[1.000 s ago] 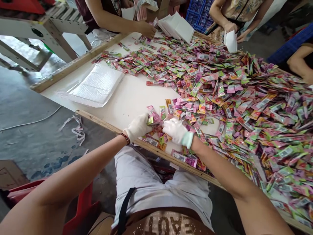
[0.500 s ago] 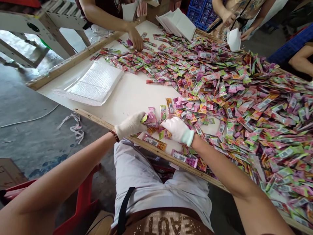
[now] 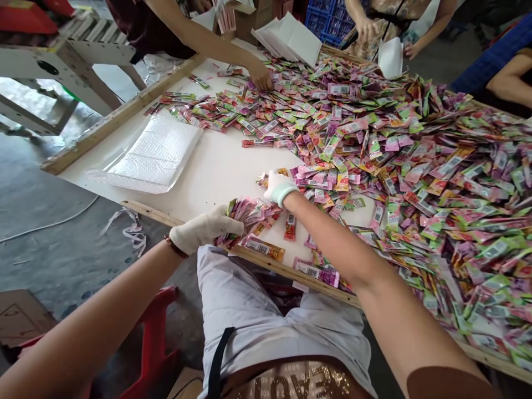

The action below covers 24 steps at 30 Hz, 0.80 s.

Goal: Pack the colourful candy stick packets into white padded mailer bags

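Observation:
My left hand (image 3: 203, 228), in a white knit glove, is closed around a bunch of small stick packets (image 3: 246, 213) at the near edge of the table. Farther in and to its right is my right hand (image 3: 279, 187), also gloved, with its fingers bent down over a few stick packets (image 3: 262, 179); its fingertips are partly hidden. Between my arms lie loose packets, among them an orange-and-pink one (image 3: 266, 248), a red one (image 3: 290, 226) and a purple one (image 3: 316, 271). A big heap of mixed packets (image 3: 399, 160) spreads to the right.
A silvery bubble mailer (image 3: 155, 152) lies at the left on the white tabletop (image 3: 220, 160), bordered by wooden strips (image 3: 124, 105). White padded envelopes (image 3: 295, 41) rest at the back. Across the table a co-worker's hand (image 3: 261, 76) touches packets; another person holds a white envelope (image 3: 390, 58).
My right hand has moved away from my left, farther over the table. The left hand has shifted slightly left, its bunch showing more. The co-worker's hand across has moved right.

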Each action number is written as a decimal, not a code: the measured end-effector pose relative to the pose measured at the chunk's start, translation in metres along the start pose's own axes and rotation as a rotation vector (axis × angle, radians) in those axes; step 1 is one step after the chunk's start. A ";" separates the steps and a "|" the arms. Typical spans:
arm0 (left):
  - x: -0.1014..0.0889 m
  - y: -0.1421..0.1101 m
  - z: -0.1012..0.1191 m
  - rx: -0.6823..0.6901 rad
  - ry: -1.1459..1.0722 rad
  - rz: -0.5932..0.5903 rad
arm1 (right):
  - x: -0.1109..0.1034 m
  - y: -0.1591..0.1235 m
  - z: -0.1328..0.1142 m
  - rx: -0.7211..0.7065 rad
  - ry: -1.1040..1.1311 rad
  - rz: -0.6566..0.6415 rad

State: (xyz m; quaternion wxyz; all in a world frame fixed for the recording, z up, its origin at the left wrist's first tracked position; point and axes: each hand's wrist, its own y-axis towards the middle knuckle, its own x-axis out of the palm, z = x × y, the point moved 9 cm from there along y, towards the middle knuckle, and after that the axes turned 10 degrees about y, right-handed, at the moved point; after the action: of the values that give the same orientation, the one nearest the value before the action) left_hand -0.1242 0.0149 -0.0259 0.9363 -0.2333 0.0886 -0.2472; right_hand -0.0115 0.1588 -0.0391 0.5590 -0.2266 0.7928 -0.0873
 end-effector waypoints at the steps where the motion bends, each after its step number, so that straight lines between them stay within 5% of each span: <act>1: 0.003 -0.004 0.001 -0.010 0.002 0.003 | 0.003 0.001 -0.005 -0.010 -0.009 -0.007; 10: -0.005 -0.022 -0.010 -0.022 0.274 0.195 | -0.028 0.001 -0.023 -0.203 0.057 0.018; 18: 0.001 -0.021 -0.021 0.018 0.443 0.302 | 0.056 -0.024 -0.069 -0.214 -0.055 -0.228; 21: -0.001 -0.038 -0.020 -0.005 0.380 0.355 | 0.055 -0.022 -0.064 -0.272 0.020 -0.195; 24: -0.016 -0.058 -0.007 0.072 0.238 0.557 | 0.029 -0.021 -0.045 -0.301 0.355 -0.120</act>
State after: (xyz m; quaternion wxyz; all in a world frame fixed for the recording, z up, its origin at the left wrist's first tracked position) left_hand -0.1646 -0.0245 -0.0032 0.9588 -0.1358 0.2495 -0.0093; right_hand -0.0558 0.1223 -0.0389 0.3647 -0.3349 0.8679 -0.0396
